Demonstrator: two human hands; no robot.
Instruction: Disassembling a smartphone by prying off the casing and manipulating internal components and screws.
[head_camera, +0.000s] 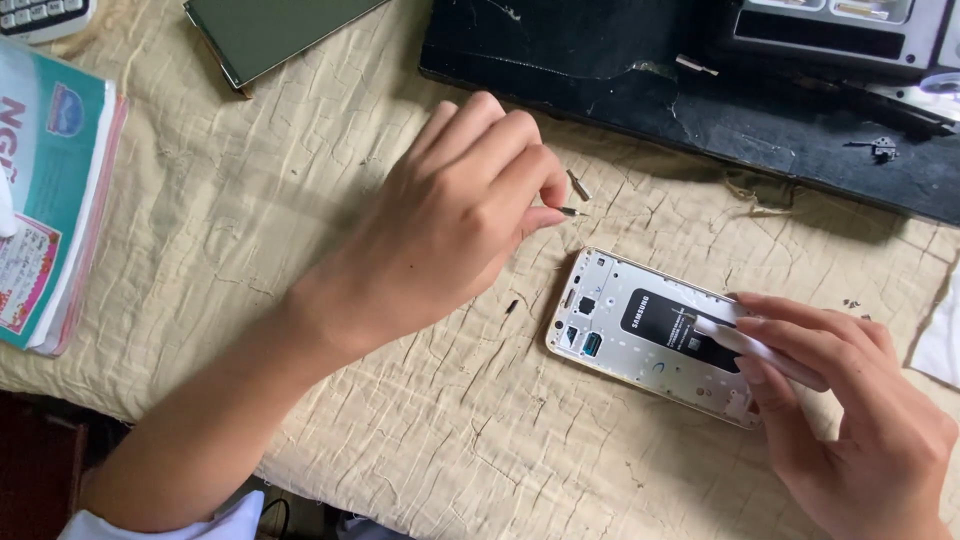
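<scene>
1. Beige, cracked and wrinkled cloth (330, 300) covers the work surface and bears everything in reach.
2. On it, right of centre, lies an opened white smartphone frame with a gold rim and a black battery (650, 335), its back cover off, set at a slant with its camera end to the left.
3. The left hand (440, 225) reaches in from the near left, forearm running diagonally, back of the hand upward and wrist slightly bent.
4. Its fingers are curled closed, thumb and forefinger pinching a thin dark-tipped metal tool (572, 212) whose tip points right, just beyond the phone's far left corner and apart from it.
5. A small grey metal piece (578, 185) lies on the cloth just beyond that tip.
6. A tiny dark screw-like bit (511, 306) rests on the cloth near the phone's left end.
7. The right hand (850, 420) comes in from the near right, fingers bent and closed around a slim white plastic pry tool (745, 345).
8. This tool's end rests on the phone's battery, while the hand covers the phone's right end.
9. Far off lies a black worn mat (640, 90); a dark glass screen panel (270, 30) sits at far left.
10. A teal and pink booklet (50, 200) lies at the left edge.
</scene>
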